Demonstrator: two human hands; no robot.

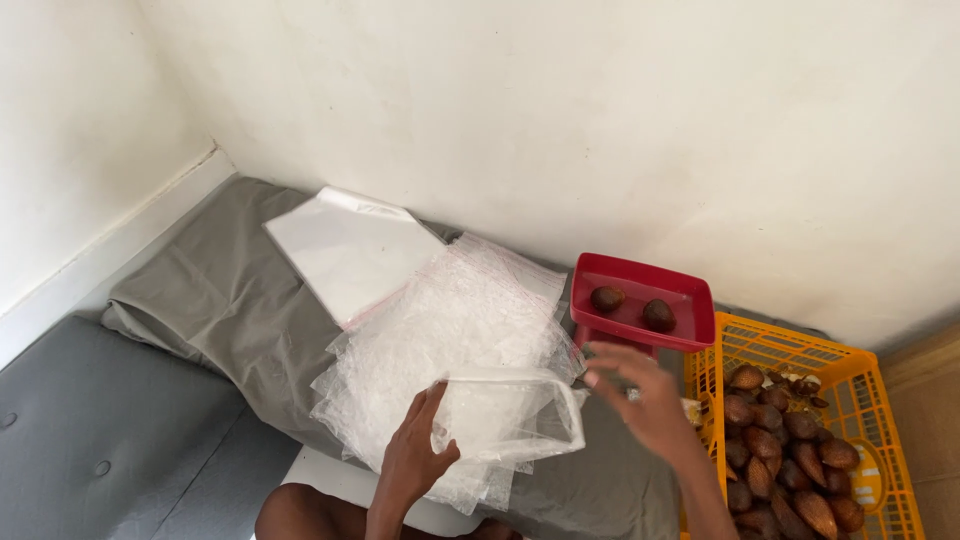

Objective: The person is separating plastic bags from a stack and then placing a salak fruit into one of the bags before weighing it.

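My left hand grips the edge of a clear plastic bag and holds its mouth open above a pile of similar clear bags. My right hand hovers blurred just right of the bag's mouth, fingers spread, with nothing seen in it. Right behind that hand stands a red tray with two brown scaly fruits in it. Further right, an orange crate holds several of the same brown fruits.
A stack of flat white bags lies at the back left on a grey cloth. The cloth covers a grey cushioned surface. White walls close the back and left. My knee shows at the bottom.
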